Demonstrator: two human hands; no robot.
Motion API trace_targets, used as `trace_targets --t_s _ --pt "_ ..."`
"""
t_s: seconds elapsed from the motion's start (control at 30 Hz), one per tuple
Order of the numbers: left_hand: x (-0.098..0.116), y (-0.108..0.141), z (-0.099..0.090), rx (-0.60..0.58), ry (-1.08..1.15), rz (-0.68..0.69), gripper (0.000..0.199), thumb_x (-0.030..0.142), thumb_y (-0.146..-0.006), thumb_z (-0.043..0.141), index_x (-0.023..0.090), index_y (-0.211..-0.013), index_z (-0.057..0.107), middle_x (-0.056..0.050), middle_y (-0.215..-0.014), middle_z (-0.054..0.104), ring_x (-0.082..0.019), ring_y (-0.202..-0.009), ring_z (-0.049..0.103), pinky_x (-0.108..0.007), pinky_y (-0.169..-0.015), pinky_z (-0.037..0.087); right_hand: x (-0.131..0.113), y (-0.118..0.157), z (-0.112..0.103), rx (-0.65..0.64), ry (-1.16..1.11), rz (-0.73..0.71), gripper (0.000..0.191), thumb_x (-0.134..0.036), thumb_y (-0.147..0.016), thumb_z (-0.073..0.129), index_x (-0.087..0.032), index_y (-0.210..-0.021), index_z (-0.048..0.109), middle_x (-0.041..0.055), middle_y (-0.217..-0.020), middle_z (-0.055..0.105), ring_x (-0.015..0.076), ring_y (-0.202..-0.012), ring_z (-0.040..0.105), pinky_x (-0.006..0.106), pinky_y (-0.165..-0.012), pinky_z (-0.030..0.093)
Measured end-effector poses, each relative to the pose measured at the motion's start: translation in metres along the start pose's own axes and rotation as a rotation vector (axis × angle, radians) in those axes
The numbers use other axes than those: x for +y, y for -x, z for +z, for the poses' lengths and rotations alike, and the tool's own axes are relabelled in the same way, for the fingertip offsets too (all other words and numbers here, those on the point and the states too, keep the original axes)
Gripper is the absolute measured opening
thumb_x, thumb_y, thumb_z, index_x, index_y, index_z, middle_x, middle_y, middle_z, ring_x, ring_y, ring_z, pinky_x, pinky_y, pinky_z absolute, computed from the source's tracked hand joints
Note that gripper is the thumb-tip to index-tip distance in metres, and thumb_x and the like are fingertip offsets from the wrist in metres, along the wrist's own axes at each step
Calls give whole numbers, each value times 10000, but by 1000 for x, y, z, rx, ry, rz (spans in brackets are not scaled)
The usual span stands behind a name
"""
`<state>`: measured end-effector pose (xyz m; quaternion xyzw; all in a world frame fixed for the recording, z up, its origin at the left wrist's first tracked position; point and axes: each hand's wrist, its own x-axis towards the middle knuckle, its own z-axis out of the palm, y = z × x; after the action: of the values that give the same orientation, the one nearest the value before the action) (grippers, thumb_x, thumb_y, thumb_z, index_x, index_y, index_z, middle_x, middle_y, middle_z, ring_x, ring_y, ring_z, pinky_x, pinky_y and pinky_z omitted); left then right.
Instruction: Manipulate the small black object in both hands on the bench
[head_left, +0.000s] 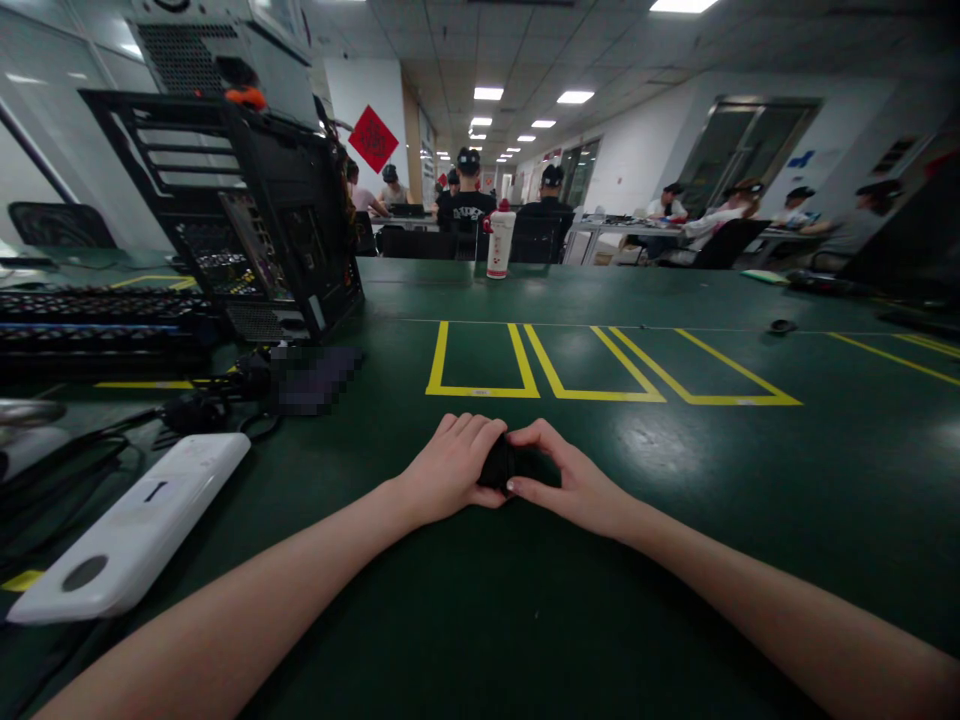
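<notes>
At the bottom of the frame the bare desk [525, 620] runs between the two forearms, leaving room to keep the elbows low and steady. In the lower left lies a long white device [135, 530], beside the left forearm; a sideways swing of that arm could knock it, so small wrist movements look safer.

A small black object [496, 466] sits at the centre of the frame, between the hands. The left hand [454, 465] is closed over its left side, fingers across the top and thumb below. That seems a sound anchor: firm enough to stop twisting, without squeezing. The right hand [574, 478] makes an open C, thumb and forefinger tips at the object's right edge; whether they press on it I cannot tell. Working with those tips alone should give finer control and leave the object visible. Whether it rests on the desk is hidden; keeping it low would make a slip harmless.

Left of the hands, a tangle of black cables [97, 450] is best kept clear of the sleeveless forearm. Just beyond the hands, yellow tape outlines [480, 392] mark the desk. Farther back stand an open computer case [300, 200], upper left, and a white bottle [498, 245], upper centre.
</notes>
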<state>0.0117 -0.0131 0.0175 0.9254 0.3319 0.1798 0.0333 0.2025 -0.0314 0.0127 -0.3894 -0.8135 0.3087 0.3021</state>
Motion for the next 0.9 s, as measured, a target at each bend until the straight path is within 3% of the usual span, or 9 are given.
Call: trace_targets --t_s 0.17,0.33,0.63,0.77,0.9 --pt "-1 0 1 23 14 8 562 365 -689 632 137 -1128 365 -99 -1063 516 -239 -933 484 -348 -781 352 -1 -2 2 14 -57 20 180 -279 -819 497 -220 -987 468 22 -932 522 162 -863 533 341 -779 452" --pt "-2 0 4 16 26 10 550 375 -700 618 153 -1136 367 -93 -1067 514 -238 -938 486 -350 -787 350 -2 -3 5 23 -119 46 276 -242 -807 520 -226 -1066 427 31 -1019 530 165 -958 522 354 -855 430" --pt "-4 0 11 69 -14 19 604 328 -626 684 139 -1108 374 -87 -1041 518 -237 -914 483 -340 -769 344 -1 0 2 2 -3 -35 263 -247 -781 556 -221 -1024 461 32 -1007 516 178 -934 515 365 -842 431" --pt "-4 -1 9 76 12 18 572 357 -657 656 148 -1108 371 -81 -1031 522 -233 -905 487 -337 -763 347 -3 -1 4 24 -52 4 156 -247 -827 489 -214 -978 471 20 -936 532 153 -877 540 337 -799 460" --pt "-3 -1 7 65 20 11 575 361 -654 656 156 -1109 371 -81 -1039 522 -232 -915 487 -343 -775 346 -5 -1 6 32 -153 65 255 -231 -817 506 -212 -1058 423 32 -1021 524 151 -950 536 340 -850 457"
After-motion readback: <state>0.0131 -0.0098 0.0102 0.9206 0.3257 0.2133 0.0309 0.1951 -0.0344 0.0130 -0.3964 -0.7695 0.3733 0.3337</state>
